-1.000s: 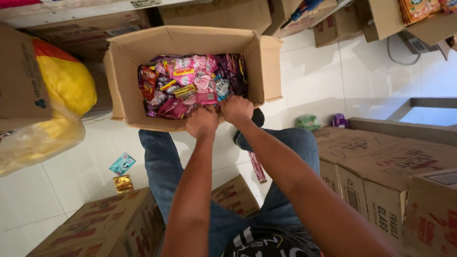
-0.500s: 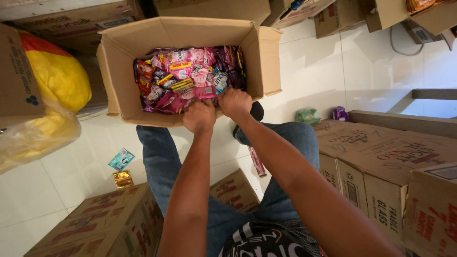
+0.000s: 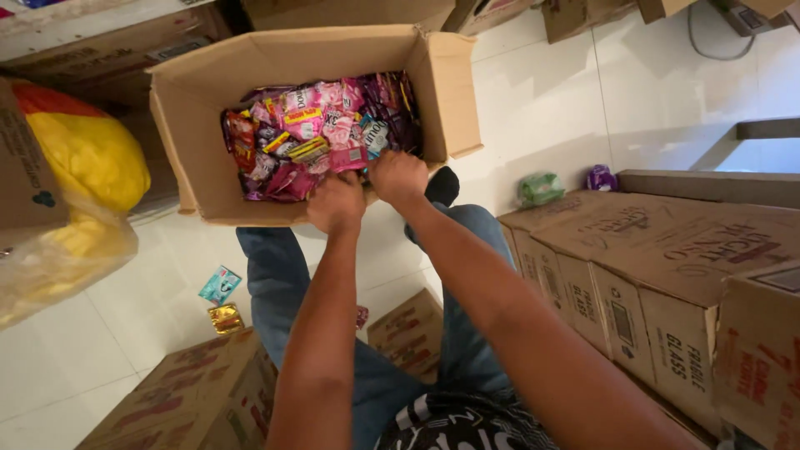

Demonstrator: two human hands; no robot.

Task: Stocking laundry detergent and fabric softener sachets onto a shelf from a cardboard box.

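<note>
- Cardboard box sitting open on the floor, full of pink sachets.
- We're gripping its near edge: left hand, right hand, fingers clamped on the cardboard.
- Flaps not yet closed.

Open box: matt brown corrugated cardboard, w/ creased flaps. Sachets inside: glossy plastic/foil film, crinkled, pink and purple. Left hand and right hand: bare skin, at box's near wall. Floor: smooth glazed white tile, slight sheen. Stacked cartons: matt printed cardboard. Bag: thin clear plastic, shiny. Trousers: blue denim cloth, matt.
</note>
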